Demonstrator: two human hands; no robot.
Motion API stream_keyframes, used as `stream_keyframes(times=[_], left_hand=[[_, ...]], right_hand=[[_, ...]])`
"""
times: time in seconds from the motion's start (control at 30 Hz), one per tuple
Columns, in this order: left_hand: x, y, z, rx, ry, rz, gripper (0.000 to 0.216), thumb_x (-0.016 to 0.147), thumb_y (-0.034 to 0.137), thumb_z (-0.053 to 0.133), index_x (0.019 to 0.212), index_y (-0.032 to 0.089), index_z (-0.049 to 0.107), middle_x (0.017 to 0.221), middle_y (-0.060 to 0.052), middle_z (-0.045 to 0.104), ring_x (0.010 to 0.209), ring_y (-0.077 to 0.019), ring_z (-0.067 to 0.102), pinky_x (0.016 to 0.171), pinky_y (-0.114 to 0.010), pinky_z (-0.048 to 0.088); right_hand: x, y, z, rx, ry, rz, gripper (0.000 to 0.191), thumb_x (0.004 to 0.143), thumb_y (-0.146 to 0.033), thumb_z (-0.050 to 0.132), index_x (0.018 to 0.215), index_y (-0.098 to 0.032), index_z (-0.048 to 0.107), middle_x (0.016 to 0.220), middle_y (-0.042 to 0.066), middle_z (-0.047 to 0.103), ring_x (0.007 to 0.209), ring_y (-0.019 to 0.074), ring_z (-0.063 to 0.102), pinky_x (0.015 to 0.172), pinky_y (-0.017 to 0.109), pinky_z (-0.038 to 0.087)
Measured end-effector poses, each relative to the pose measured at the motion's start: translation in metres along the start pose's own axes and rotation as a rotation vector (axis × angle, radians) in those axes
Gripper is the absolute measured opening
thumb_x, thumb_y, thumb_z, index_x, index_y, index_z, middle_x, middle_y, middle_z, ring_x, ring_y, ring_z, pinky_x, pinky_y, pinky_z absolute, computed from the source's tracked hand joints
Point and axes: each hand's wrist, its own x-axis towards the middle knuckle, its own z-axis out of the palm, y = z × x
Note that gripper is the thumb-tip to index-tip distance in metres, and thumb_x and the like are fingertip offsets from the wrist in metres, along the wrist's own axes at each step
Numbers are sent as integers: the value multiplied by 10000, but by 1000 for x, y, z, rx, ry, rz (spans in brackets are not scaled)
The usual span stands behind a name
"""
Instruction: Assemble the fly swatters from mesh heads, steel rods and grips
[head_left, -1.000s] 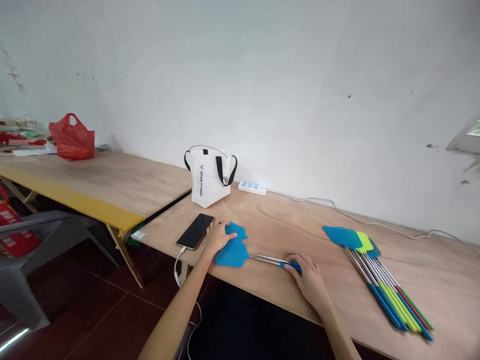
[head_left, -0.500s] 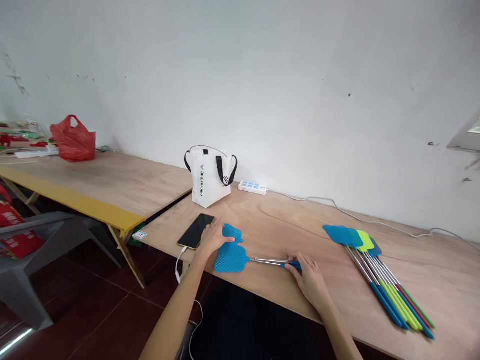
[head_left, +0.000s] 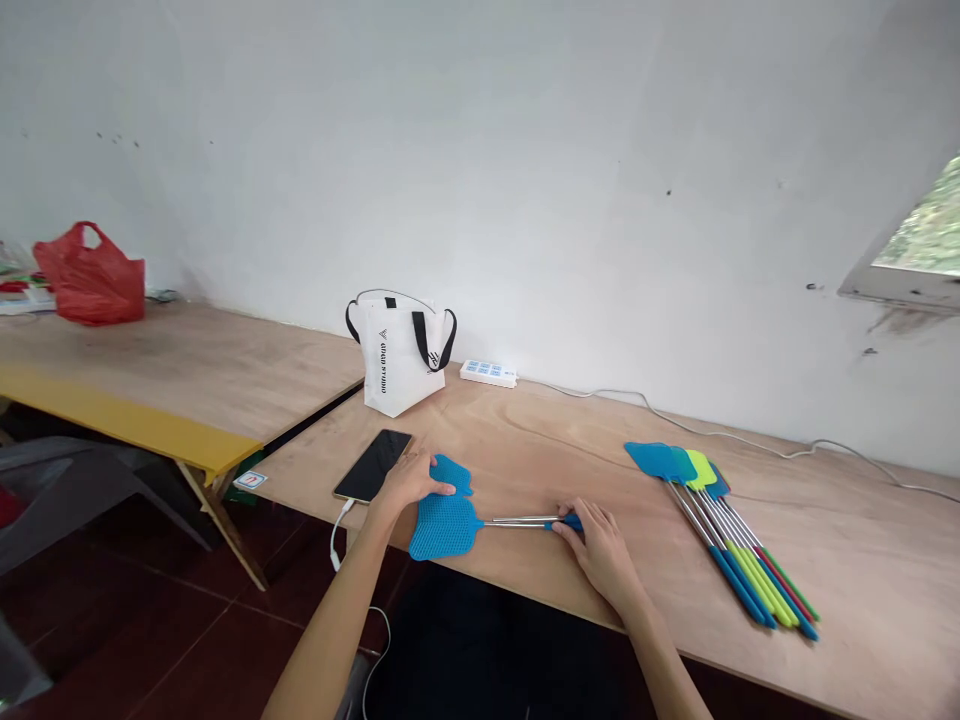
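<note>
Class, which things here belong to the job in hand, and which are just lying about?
In the job: blue fly swatter, held by the right hand; second blue swatter head, under the left hand; probably the fly swatter pile.

Lying about: smartphone; white tote bag; power strip; red plastic bag.

White bag [head_left: 400, 360]: "STUDIO" down side; word above blurred.

Bare hands [head_left: 601, 552], dark clothing [head_left: 480, 640]
</note>
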Motion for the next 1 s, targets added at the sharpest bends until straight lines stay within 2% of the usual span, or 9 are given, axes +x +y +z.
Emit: stream_keyframes(times=[0.07, 0.2, 0.33, 0.43, 0.57, 0.77, 0.83, 0.9, 1.0], left_hand=[[-1, 2, 0, -8, 11, 3, 705, 672, 562, 763, 1239, 179, 595, 1346, -174, 606, 1297, -385, 527, 1009, -406, 450], [-6, 7, -3, 61, 103, -39, 859, 699, 514, 759, 1402, 118, 465, 1399, -246, 536, 1302, -426, 505, 1001, -431, 440], [-5, 9, -1, 81, 108, -3, 733, 808, 457, 652, 1439, 158, 428, 1466, -211, 504, 1333, -396, 491, 1028, -424, 407], [-6, 11, 4, 111, 134, -7, 782, 843, 520, 590, 1480, 121, 375, 1487, -246, 466, 1340, -422, 469, 1036, -455, 387], [-5, 11, 4, 143, 191, -52, 941, 755, 603, 672, 1472, 66, 385, 1399, -304, 514, 1270, -470, 513, 993, -475, 414], [25, 17, -19, -10, 8, -24, 935, 503, 499, 887, 1292, 121, 558, 1385, -262, 576, 1304, -460, 519, 989, -435, 459], [31, 23, -20, -22, 13, 17, 873, 554, 471, 872, 1287, 124, 547, 1359, -227, 609, 1286, -410, 556, 983, -394, 474], [30, 29, -16, -66, 94, 54, 775, 703, 447, 788, 1342, 124, 493, 1366, -205, 608, 1297, -361, 561, 1000, -373, 469], [15, 35, -6, -283, 346, 109, 637, 858, 431, 647, 1396, 159, 441, 1319, -161, 637, 1267, -325, 585, 1004, -394, 475]], right_hand=[[0, 0, 1, -8, 10, -2, 159, 1041, -369, 424, 985, -281, 545, 1064, 21, 695, 1004, 219, 654, 922, 400, 457], [-1, 4, 4, -11, 22, -3, 148, 1030, -388, 456, 994, -285, 556, 1043, 17, 700, 1012, 222, 657, 929, 400, 460], [-1, 4, 5, -21, 13, -8, 138, 1015, -401, 486, 1006, -287, 563, 1063, 22, 703, 1033, 227, 654, 915, 391, 467], [0, 3, 4, -32, 11, -8, 130, 1014, -391, 489, 1011, -284, 562, 1077, 24, 703, 1040, 225, 653, 900, 379, 467], [1, -1, 2, -51, 21, -10, 124, 1013, -376, 493, 990, -278, 564, 1049, 19, 706, 1002, 214, 662, 875, 361, 468], [2, -5, 0, 0, -4, 27, 144, 1021, -391, 480, 991, -275, 558, 1056, 29, 695, 1010, 233, 647, 898, 390, 451], [2, -5, 1, 4, -3, 33, 157, 1030, -392, 459, 991, -274, 555, 1053, 31, 694, 1002, 231, 645, 896, 390, 446], [1, -5, 2, -3, 5, 29, 169, 1038, -392, 439, 989, -273, 550, 1046, 31, 695, 988, 225, 645, 886, 383, 440], [1, -5, 3, -36, 35, 31, 175, 1042, -387, 430, 973, -271, 542, 1032, 29, 698, 972, 219, 648, 852, 361, 428]])
